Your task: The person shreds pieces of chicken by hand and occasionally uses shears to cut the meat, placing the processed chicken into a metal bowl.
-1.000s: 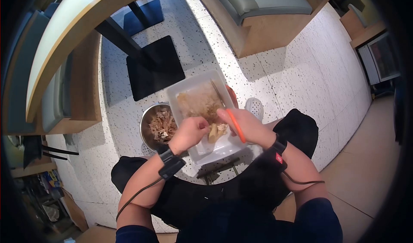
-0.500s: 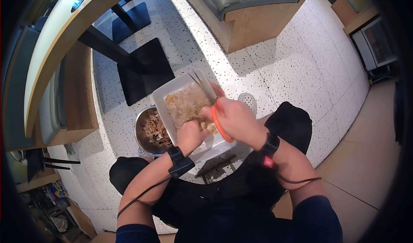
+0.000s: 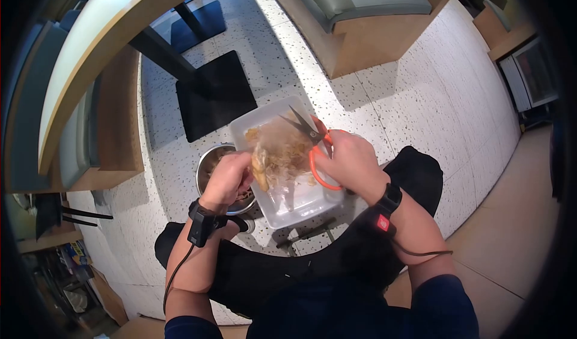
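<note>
My left hand (image 3: 227, 181) is closed, pinching a pale yellow piece of meat (image 3: 260, 166) at the left wall of a white plastic tub (image 3: 280, 219). In my right hand (image 3: 354, 160) is a pair of scissors (image 3: 312, 136) with orange handles, its dark blades parted and pointing up-left over the tub. Shredded, pale brown food (image 3: 287, 153) lies in the tub under a whitish blur. A round metal bowl (image 3: 201, 169) stands left of the tub, partly hidden by my left hand; brown scraps show inside it.
Behind the tub, a table's black base plate (image 3: 213, 96) rests on the speckled floor (image 3: 372, 108). A curved table top (image 3: 90, 45) rises at the upper left, and a padded bench (image 3: 372, 33) stands at the upper right. My knees flank the tub.
My left hand has come out of the tub's middle to its left side, bringing up the yellow piece. The scissors' blades have spread apart. The view has shifted slightly.
</note>
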Motion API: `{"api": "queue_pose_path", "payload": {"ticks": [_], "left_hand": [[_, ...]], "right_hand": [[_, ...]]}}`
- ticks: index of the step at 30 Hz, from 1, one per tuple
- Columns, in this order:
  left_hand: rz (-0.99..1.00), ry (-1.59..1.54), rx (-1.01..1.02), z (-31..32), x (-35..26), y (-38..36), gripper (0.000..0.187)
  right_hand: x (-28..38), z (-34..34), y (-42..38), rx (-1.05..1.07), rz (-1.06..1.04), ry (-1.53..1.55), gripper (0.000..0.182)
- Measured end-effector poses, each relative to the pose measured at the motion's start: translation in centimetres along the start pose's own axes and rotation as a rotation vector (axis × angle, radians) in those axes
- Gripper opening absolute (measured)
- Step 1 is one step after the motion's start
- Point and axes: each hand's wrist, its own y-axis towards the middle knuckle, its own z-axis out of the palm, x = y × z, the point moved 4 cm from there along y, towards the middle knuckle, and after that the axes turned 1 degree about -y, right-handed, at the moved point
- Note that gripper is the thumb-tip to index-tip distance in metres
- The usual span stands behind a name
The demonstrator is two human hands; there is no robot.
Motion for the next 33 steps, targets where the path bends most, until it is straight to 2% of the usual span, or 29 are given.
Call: {"api": "queue_pose_path", "payload": {"ticks": [4,7,9,10,13,17,20,22,23,25,29,32,33], "left_hand": [[0.016,-0.177,-0.016,-0.9,-1.2,-1.6,0.028],[0.028,-0.189,0.021,-2.1,-0.9,-1.5,0.025],[0.041,-0.199,0.042,-2.2,-0.9,-1.4,0.025],[0.037,-0.219,0.006,-1.9,-1.0,-1.4,0.023],[0.045,-0.215,-0.013,-1.7,-1.0,-1.3,0.021],[0.045,-0.151,-0.013,-1.0,-1.1,-1.2,0.018],[0.028,-0.159,-0.032,-0.4,-1.0,-1.2,0.02],[0.032,-0.148,-0.035,-0.2,-1.0,-1.2,0.019],[0.035,-0.138,-0.042,-0.2,-1.0,-1.2,0.019],[0.053,-0.122,-0.06,-0.2,-1.0,-1.0,0.018],[0.07,-0.073,-0.086,-0.7,-0.7,-0.9,0.017],[0.094,-0.052,-0.132,-0.6,-0.6,-1.0,0.017],[0.098,-0.053,-0.133,-0.3,-0.7,-1.0,0.017]], "right_hand": [[0.5,1.3,-0.3,0.033,-0.085,-0.099,0.041],[0.6,4.0,-0.7,0.073,-0.165,-0.198,0.038],[0.8,5.8,-1.4,0.162,-0.216,-0.348,0.028],[0.8,6.6,-1.7,0.163,-0.218,-0.35,0.028],[1.1,8.3,-2.0,0.379,-0.22,-0.423,0.029],[1.1,10.5,-2.5,0.352,-0.366,-0.455,0.03],[0.5,12.1,-2.9,0.369,-0.376,-0.408,0.031],[0.2,13.4,-3.2,0.228,-0.541,-0.349,0.021],[-0.1,13.4,-3.3,0.223,-0.541,-0.352,0.021],[0.7,12.4,-3.2,0.4,-0.447,-0.283,0.018],[1.6,10.5,-2.6,0.393,-0.49,-0.233,0.018],[3.0,8.3,-1.5,0.412,-0.409,-0.171,0.022],[4.0,6.7,-0.9,0.248,-0.354,-0.004,0.027]]}}
